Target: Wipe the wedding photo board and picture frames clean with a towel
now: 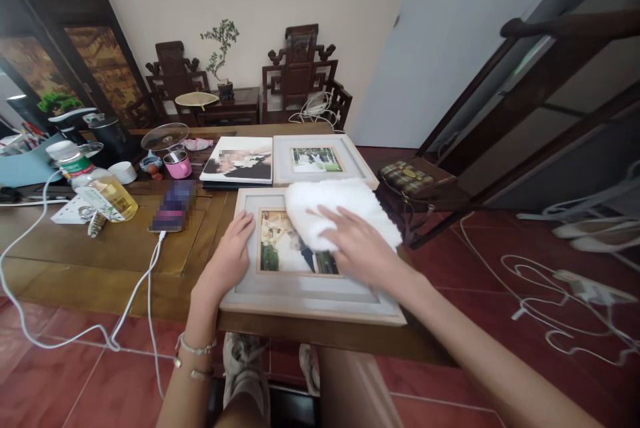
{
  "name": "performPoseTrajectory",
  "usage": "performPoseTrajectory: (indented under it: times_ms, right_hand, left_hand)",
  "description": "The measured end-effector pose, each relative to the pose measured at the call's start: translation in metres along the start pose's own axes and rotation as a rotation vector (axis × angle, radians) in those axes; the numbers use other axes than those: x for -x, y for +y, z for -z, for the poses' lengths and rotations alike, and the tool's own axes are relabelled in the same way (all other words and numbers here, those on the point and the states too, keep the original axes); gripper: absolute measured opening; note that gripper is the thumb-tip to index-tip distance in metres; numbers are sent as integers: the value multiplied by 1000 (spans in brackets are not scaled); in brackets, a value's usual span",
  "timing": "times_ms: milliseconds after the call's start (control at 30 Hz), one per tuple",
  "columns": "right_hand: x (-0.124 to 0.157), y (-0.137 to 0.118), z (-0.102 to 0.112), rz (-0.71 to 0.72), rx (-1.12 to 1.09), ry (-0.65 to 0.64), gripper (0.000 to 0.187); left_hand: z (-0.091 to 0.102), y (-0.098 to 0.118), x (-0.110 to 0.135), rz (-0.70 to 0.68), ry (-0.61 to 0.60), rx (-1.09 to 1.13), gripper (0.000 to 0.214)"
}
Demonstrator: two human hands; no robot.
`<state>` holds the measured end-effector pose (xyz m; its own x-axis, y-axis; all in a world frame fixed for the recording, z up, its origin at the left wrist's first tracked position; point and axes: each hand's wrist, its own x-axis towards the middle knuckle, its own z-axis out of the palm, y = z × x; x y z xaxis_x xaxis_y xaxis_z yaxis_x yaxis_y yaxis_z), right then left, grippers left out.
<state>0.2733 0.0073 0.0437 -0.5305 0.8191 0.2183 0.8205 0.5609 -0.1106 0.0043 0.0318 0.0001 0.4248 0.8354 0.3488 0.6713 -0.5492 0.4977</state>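
A picture frame with a pale border and light wooden edge lies flat at the table's front edge. My left hand is closed over its left side, the thumb mostly out of sight. On the glass, my right hand grips a folded white towel, fingers bent into the cloth. The towel covers the photo's upper right part. Just behind lies a second picture frame with an outdoor photo. To its left, a white-topped photo panel sits on something dark.
A phone with a white charging cable lies left of the frame. Beyond it stand a bottle of yellow liquid, a pink mug and a glass lid. A plaid bag rests right of the table.
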Motion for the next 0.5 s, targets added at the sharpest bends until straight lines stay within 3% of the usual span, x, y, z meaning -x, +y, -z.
performPoseTrajectory:
  times_ms: [100,167,267,500]
  right_hand:
    - [-21,25,-8,-18,63,62,41]
    - [-25,25,-9,-19,93,68,41]
    - [-9,1,-6,-9,94,8,41]
    - [69,-75,25,59,-111,-190,40]
  left_hand:
    - [0,1,0,21,-6,-8,54]
    - [1,2,-1,34,-5,-12,53]
    - [1,3,-2,45,0,-21,53]
    - [1,6,-2,57,16,-16,53]
